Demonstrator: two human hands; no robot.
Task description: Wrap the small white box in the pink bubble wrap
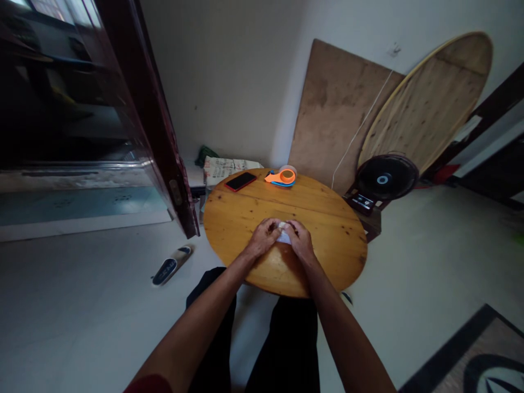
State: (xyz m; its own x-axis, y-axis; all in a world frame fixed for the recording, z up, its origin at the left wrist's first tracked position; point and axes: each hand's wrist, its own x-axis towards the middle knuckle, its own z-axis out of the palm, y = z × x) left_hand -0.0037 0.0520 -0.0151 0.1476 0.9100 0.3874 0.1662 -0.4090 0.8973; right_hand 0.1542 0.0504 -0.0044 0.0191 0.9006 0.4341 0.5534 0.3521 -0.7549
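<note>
A small white item, perhaps folded paper or cloth, is held just above or on the round wooden table, near its middle. My left hand grips its left side with curled fingers. On its right side my right hand holds it the same way, thumbs close together. The fingers cover part of the item, so its full shape is hidden.
An orange and blue tape dispenser and a phone with a red edge lie at the table's far side. A black round fan-like device stands right of the table. A slipper is on the floor at left.
</note>
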